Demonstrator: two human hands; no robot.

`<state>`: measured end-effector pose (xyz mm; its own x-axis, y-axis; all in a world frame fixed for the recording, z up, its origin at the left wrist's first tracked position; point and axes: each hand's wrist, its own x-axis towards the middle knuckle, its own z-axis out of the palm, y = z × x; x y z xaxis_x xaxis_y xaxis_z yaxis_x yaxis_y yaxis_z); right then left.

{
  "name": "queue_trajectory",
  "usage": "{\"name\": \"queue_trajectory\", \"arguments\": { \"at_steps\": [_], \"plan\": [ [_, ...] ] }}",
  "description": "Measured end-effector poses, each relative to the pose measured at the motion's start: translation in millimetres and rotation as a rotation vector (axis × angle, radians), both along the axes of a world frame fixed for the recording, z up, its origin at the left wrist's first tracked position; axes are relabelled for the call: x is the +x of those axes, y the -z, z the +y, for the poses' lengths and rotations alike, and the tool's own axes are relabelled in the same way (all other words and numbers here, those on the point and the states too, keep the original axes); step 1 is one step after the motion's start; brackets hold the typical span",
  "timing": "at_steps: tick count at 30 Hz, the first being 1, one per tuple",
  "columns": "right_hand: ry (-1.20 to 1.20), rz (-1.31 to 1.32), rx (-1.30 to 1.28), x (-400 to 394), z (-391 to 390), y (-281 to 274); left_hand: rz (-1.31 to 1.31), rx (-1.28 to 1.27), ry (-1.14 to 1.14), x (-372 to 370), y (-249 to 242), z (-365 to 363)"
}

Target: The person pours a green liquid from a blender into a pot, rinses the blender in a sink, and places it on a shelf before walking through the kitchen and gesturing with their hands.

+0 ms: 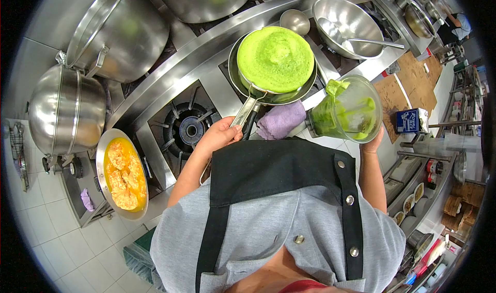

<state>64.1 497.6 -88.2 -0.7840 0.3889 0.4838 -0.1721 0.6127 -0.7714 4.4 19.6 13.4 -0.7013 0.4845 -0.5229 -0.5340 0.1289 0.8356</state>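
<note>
My left hand (222, 135) is closed round the metal handle of a strainer (246, 109). Bright green, foamy puree (276, 60) fills the strainer to its rim. Under it sits a frying pan (305, 92) on the stove, its black handle running towards me beside my left hand. My right hand (373, 142) grips a clear blender jar (380, 107) on its outer side. The jar is tilted, with green puree smeared on its walls and at its lip; the fingers are partly hidden behind it. A folded purple cloth (281, 120) lies between the pan and the jar.
A bare gas burner (191, 130) is left of the pan. Large steel pots (126, 40) stand at the left and back. A pan of orange food in yellow liquid (102, 174) is at the left. A steel bowl (330, 11) and ladle (294, 21) lie behind. A blue box (407, 121) stands right.
</note>
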Motion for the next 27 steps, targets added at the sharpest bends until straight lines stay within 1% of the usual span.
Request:
{"name": "queue_trajectory", "arguments": {
  "at_steps": [1, 3, 4, 6, 7, 9, 13, 15, 16, 18, 22, 24, 25, 27],
  "plan": [
    [0.000, 0.000, 0.000, 0, -2, -3, 0.000, -0.007, 0.006, 0, 0, 0],
    [-0.061, 0.054, -0.131, -1, -4, -7, 0.001, 0.021, 0.000, 0, 2, -1],
    [-0.061, 0.054, -0.131, -1, -2, -5, 0.002, 0.048, -0.008, 1, 2, -1],
    [-0.099, 0.042, -0.495, -1, 3, 3, -0.006, 0.061, -0.006, 0, -1, 0],
    [-0.100, 0.041, -0.495, -1, 3, 2, -0.015, 0.074, -0.004, 0, -2, 0],
    [-0.072, -0.001, -0.294, -1, 3, -1, -0.015, 0.082, -0.012, 1, -2, 0],
    [-0.044, 0.030, -0.384, -2, -1, 2, -0.004, 0.067, -0.006, 0, 0, -1],
    [0.048, 0.071, -0.103, -2, -3, 0, -0.005, 0.052, 0.003, 0, -4, 0],
    [0.049, 0.072, -0.103, -2, -7, -6, -0.005, 0.038, 0.010, 0, -6, 1],
    [-0.108, 0.016, -0.669, -3, -17, -25, 0.000, 0.031, 0.017, -1, -3, 0],
    [-0.089, -0.017, -0.661, -4, -19, -29, 0.027, 0.014, 0.045, -1, -4, -1],
    [-0.112, 0.007, -0.460, -1, -12, -20, 0.021, 0.018, 0.042, -1, -1, -2],
    [-0.112, 0.007, -0.460, -1, -5, -11, 0.015, 0.022, 0.040, -1, 0, -2],
    [-0.043, -0.017, -0.220, 1, 8, 6, 0.013, 0.028, 0.031, 0, -2, -1]
  ]
}}
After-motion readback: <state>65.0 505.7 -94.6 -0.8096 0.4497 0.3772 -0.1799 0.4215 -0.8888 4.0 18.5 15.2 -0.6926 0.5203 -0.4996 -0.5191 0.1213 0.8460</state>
